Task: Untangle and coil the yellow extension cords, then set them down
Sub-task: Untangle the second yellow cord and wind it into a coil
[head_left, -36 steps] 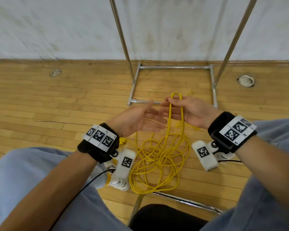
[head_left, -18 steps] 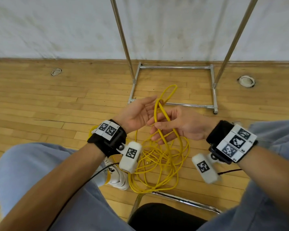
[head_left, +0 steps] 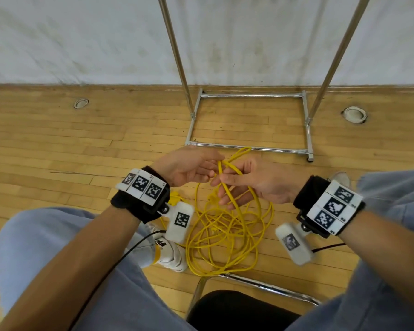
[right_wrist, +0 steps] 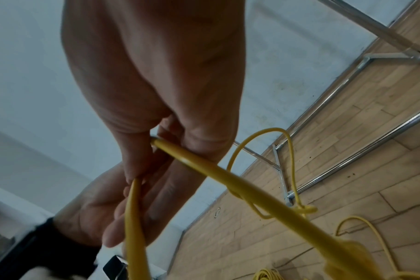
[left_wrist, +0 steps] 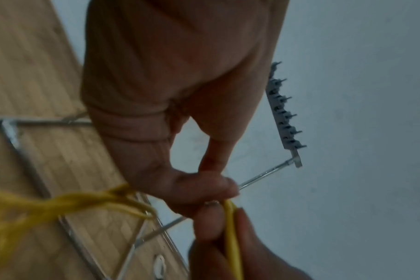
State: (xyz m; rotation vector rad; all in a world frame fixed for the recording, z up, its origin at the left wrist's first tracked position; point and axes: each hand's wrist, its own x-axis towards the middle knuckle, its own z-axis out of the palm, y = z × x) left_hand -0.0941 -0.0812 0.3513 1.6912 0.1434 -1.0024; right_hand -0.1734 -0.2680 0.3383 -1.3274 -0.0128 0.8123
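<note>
Both hands meet above the wooden floor (head_left: pixel 58 151): the right hand (head_left: pixel 256 182) and left hand (head_left: pixel 189 167) each pinch a raised strand of the yellow cords (head_left: pixel 225 230), whose tangle lies between one white shoe (head_left: pixel 170 254) and one metal rack base (head_left: pixel 249 120).

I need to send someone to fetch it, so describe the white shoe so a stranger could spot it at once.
Start at the metal rack standing against the wall, then come back across the wooden floor to the tangled yellow cord. The shoe lies just left of that pile, touching its edge. It is the only footwear fully in view there, white with a black mark.
</note>
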